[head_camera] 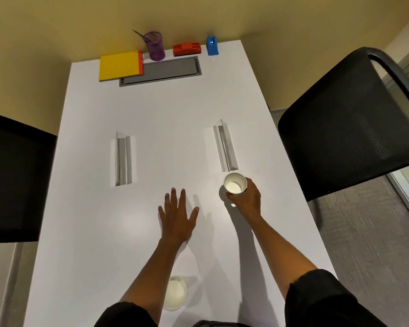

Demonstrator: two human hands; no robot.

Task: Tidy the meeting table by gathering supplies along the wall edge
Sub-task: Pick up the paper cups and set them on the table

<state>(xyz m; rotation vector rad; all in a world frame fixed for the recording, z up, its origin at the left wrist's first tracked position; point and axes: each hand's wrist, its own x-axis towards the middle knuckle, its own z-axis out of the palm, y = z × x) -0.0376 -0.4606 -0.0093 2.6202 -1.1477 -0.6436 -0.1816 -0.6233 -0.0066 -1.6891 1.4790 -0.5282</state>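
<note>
My right hand (247, 200) is wrapped around a white paper cup (234, 186) standing upright on the white table (163, 119), right of centre. Flat on the table beside it lies my left hand (177, 214), fingers spread and holding nothing. A second paper cup (175, 292) stands near the front edge, partly hidden by my left forearm. Two clear acrylic sign holders lie mid-table, one left (124, 159) and one right (225, 145), the right one just beyond the held cup. Along the wall edge sit a yellow notepad (119, 66), a purple mesh pen cup (154, 46), a red stapler (187, 48) and a blue tape dispenser (212, 46).
A grey cable hatch (165, 70) is set into the table near the wall, with the notepad overlapping its left end. A black mesh chair (354, 119) stands at the right side and another black chair (12, 175) at the left.
</note>
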